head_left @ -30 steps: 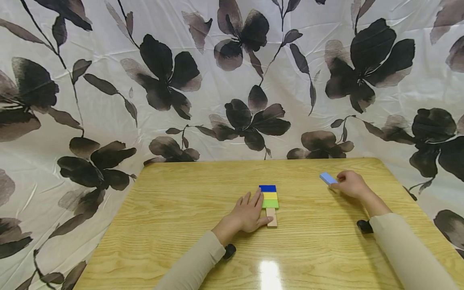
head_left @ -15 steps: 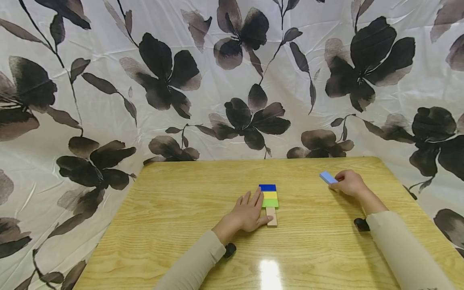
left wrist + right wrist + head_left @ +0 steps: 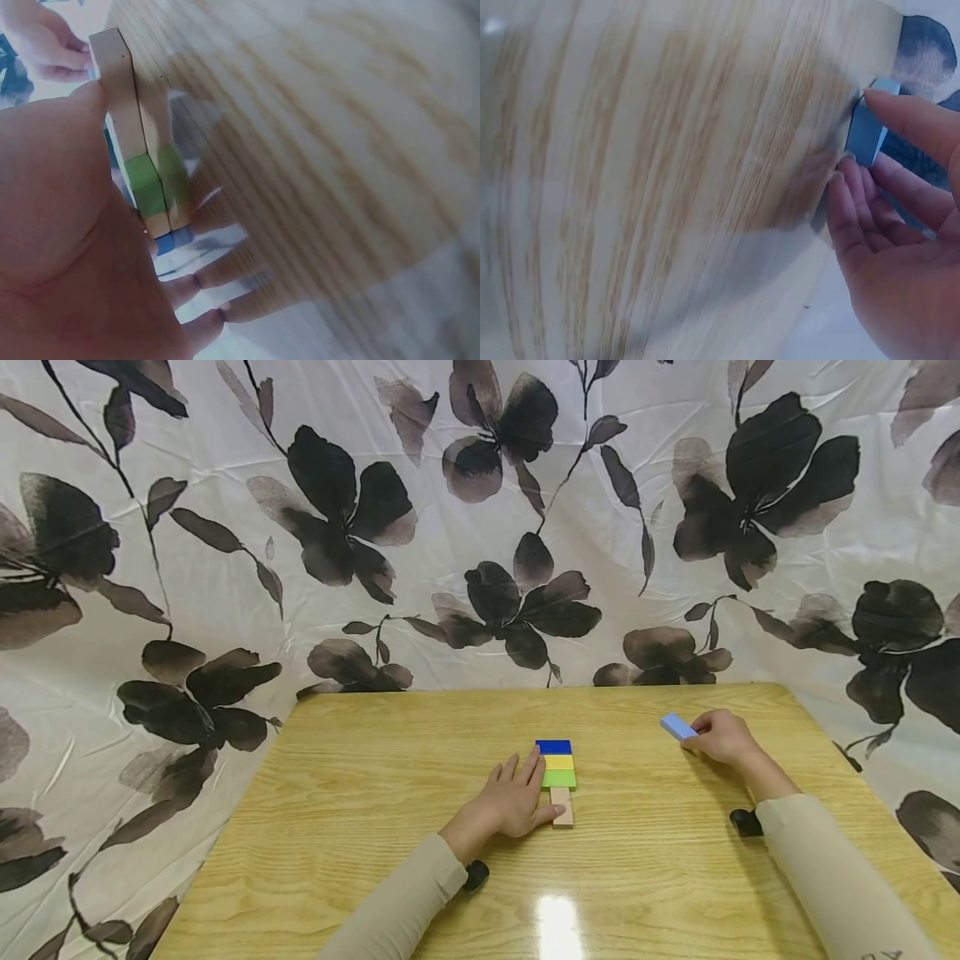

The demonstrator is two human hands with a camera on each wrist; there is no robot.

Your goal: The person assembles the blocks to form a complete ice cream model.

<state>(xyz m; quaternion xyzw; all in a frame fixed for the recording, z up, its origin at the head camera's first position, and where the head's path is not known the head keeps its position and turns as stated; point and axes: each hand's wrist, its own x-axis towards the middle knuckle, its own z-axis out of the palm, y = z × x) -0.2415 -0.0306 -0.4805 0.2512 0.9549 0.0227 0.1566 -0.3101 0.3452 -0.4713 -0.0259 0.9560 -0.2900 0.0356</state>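
Note:
My left hand (image 3: 510,802) lies with fingers spread and straight along the left side of a short column of wooden blocks. From far to near these are a dark blue block (image 3: 553,747), a yellow block (image 3: 559,762), a green block (image 3: 559,779) and a plain wood block (image 3: 562,810) set lengthwise. The left thumb rests on the plain block, and a fingertip touches the dark blue one. Toward the back right, my right hand (image 3: 723,739) pinches a light blue block (image 3: 677,727) between thumb and fingers, as the right wrist view also shows (image 3: 868,135).
The blocks stand on a wood-grain table (image 3: 375,743). A floral curtain (image 3: 420,543) hangs behind its far edge and down both sides. Small black devices (image 3: 476,876) sit under both wrists. Light glares off the table's near middle.
The right forearm has shifted slightly left while the hand keeps its pinch on the light blue block. My left hand and the column of blocks stay in place.

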